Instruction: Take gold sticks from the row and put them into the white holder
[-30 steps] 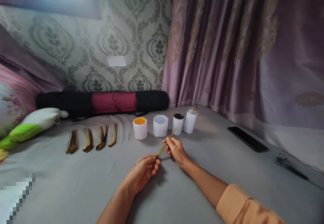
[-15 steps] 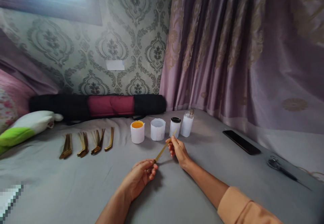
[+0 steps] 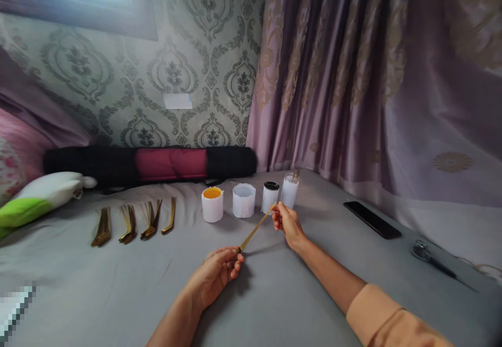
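Observation:
A thin, straight golden strip slants up and to the right between my two hands. My left hand is closed on its lower end, with thumb and fingers pinched there. The upper tip lies at the thumb and fingertips of my right hand, which is closed in a pinch. Just behind that tip stands a white-wrapped pot with a dark top. Left of it are a white tub and a white tub of orange contents. A white-wrapped jar holding thin sticks is behind my right hand.
Several bundles of bent golden strips lie in a row at the left on the grey sheet. At the right are a black phone and scissors-like tool. A long black-and-red bag lies along the wall.
My right hand has slid up and to the right along the strip, from partway along it to its upper tip. My left hand has stayed in place.

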### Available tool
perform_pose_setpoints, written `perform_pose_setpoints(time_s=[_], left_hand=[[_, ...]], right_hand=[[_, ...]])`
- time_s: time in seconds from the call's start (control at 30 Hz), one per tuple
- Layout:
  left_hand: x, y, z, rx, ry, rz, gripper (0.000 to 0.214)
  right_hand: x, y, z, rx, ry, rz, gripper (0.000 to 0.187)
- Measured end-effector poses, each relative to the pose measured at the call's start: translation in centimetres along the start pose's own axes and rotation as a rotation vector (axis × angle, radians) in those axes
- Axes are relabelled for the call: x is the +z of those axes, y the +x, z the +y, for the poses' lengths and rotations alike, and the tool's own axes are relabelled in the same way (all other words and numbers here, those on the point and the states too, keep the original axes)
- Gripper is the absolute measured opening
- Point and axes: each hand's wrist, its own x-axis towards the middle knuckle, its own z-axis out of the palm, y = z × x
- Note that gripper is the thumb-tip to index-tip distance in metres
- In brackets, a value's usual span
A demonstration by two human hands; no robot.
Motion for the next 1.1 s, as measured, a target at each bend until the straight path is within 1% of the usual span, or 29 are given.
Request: perform_pose_setpoints(time_s=[0.17, 0.67, 1.1], left_hand=[[-0.1, 0.1, 0.0, -0.007, 0.005, -0.014, 0.013], [-0.1, 0.1, 0.3, -0.020, 0.004, -0.030, 0.015], [-0.2, 0.2, 0.0, -0.016, 0.005, -0.028, 0.015]], right_hand=[[-0.4, 0.1, -0.3, 0.011, 0.000, -0.006, 0.039], [-0.4, -0.3, -1.2, -0.005, -0.065, -0.009, 0.031], [-0.5, -0.3, -1.3, -0.025, -0.095, -0.032, 0.029]])
